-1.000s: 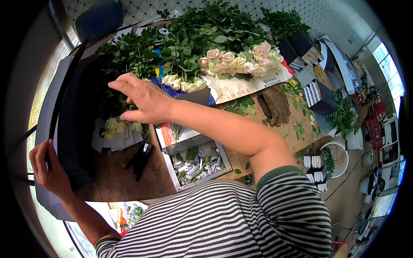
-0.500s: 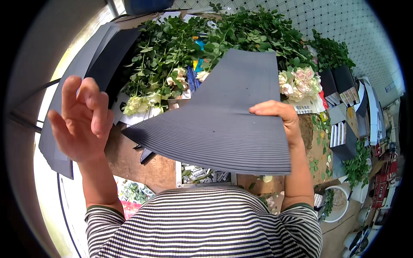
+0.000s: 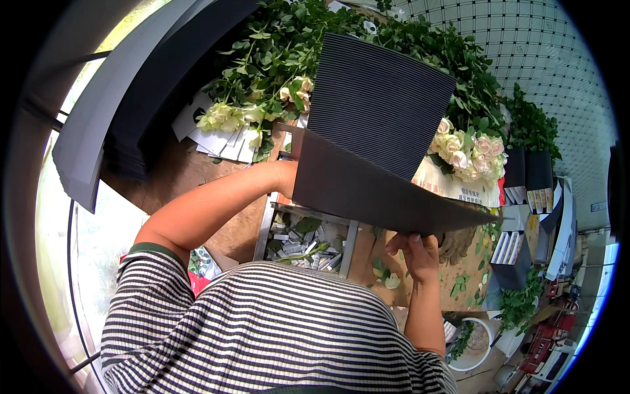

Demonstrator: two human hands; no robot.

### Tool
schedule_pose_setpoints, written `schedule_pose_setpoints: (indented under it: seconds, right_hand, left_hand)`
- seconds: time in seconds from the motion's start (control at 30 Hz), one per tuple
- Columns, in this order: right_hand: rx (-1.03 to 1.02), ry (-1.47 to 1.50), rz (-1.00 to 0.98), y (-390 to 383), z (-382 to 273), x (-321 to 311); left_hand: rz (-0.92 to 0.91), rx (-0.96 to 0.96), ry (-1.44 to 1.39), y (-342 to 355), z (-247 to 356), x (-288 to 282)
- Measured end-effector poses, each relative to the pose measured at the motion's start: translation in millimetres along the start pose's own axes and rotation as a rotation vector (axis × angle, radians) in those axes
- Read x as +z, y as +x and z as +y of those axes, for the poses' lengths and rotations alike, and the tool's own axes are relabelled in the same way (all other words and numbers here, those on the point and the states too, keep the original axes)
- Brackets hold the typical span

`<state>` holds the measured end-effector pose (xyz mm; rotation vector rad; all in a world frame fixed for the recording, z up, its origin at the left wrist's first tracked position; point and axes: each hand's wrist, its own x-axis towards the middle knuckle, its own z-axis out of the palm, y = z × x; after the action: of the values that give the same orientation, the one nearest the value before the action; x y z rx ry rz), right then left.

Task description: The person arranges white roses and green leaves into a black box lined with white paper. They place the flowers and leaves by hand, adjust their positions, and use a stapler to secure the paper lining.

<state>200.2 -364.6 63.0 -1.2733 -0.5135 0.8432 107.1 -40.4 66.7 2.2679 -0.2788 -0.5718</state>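
In front of me is a dark card (image 3: 387, 197), bent, with a finely ribbed panel (image 3: 377, 98) standing up behind its smooth lower part. My left hand (image 3: 283, 180) reaches to the card's left edge, its fingers hidden behind it. My right hand (image 3: 417, 253) is closed on the card's lower right edge, fingertips pinching it from below. Beneath sits a metal tray (image 3: 349, 246) of small white pieces and leaves. Cream roses (image 3: 226, 118) lie at the left and pale pink roses (image 3: 482, 154) at the right, both among long leafy stems.
Stacked grey and black cards (image 3: 98, 125) stand at the left beside white papers (image 3: 197, 128). A brown glove (image 3: 459, 244), partly hidden, and scattered leaves lie on the wooden table (image 3: 236, 236). Dark boxes (image 3: 508, 266) and a white bucket (image 3: 482, 354) are at the right.
The dark card was lifted from the left by my right hand and is now upended, ribbed part raised. My left hand moved from open at the left to the card; my right hand shifted lower.
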Motion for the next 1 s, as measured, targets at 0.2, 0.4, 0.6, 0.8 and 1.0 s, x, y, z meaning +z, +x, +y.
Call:
schedule_pose_setpoints:
  seconds: [0.2, 0.4, 0.6, 0.8, 1.0]
  right_hand:
    - [0.446, -0.06, -0.223, 48.0, 35.1, -31.9]
    - [0.467, -0.194, -0.374, 78.8, 45.3, 2.7]
    - [0.495, -0.341, -0.515, 80.7, 41.8, -6.7]
    - [0.447, -0.409, -0.579, 85.5, 43.5, 2.8]
    - [0.478, -0.612, -0.521, 92.2, 48.4, -15.2]
  left_hand:
    - [-0.102, -0.279, 0.313, -12.2, -48.0, 26.3]
    - [0.089, -0.313, 0.103, -38.0, -58.4, 26.9]
    - [0.345, -0.174, -0.471, -74.5, -83.1, 34.6]
    - [1.545, -0.592, 0.492, -191.9, -103.0, -74.6]
    - [1.142, -1.166, 0.127, -293.9, -201.6, -74.2]
